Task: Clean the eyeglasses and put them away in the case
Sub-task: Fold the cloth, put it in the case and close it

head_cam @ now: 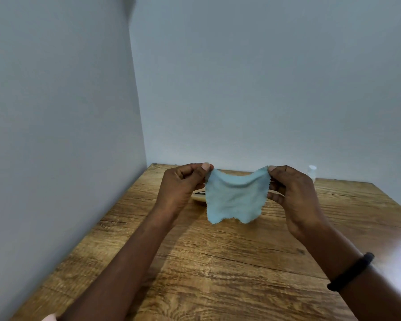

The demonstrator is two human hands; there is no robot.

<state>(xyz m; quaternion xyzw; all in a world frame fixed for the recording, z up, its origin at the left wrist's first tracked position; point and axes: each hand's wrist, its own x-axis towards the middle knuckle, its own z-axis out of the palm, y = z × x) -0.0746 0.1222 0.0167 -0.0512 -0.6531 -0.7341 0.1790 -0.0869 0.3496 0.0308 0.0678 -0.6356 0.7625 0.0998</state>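
Both hands are raised above the bench [218,262], each pinching one upper corner of a pale blue cleaning cloth [234,198]. The left hand [183,184] grips its corner between thumb and curled fingers, and the right hand [292,193] does the same on the opposite side. Held this way, the cloth hangs in a loose sheet with its lower edge free above the wood. This looks like a way of shaking it flat and finding a clean face before any wiping begins. Directly behind the cloth, and mostly hidden by it, a cream-coloured shape lies on the bench near the back wall. It is probably the case [198,198], and the thin dark line across its top may be the frame of the eyeglasses [199,193], though too little shows to be sure. They sit near the hands, so the reach to them is short once the cloth is ready. A small clear bottle with a white cap [312,172], perhaps lens spray, stands upright against the wall, well to the right and out of the way. A black band [352,272] circles the right wrist. By this view, the cleaning itself has not yet started.
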